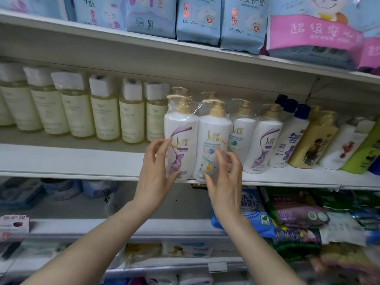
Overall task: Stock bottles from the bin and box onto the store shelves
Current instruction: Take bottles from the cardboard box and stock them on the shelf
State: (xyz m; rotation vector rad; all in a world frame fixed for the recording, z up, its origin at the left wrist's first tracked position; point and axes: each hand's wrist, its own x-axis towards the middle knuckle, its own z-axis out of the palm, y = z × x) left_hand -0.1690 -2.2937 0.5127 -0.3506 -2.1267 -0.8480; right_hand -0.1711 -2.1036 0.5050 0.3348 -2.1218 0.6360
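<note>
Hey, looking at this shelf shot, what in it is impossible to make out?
- Head view: the bin and box are out of frame.
- Whether the left hand or right hand grips the wrapped pump bottles: fingers motion-blurred.
- Pale yellow bottles: label print too small.
- Packets on the lower shelf, bottom right: blurred.

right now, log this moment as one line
stage: shelving | left hand: at purple-label bottle | right hand: on daisy-label bottle, blurred | both bottles upright, middle shelf front edge
</note>
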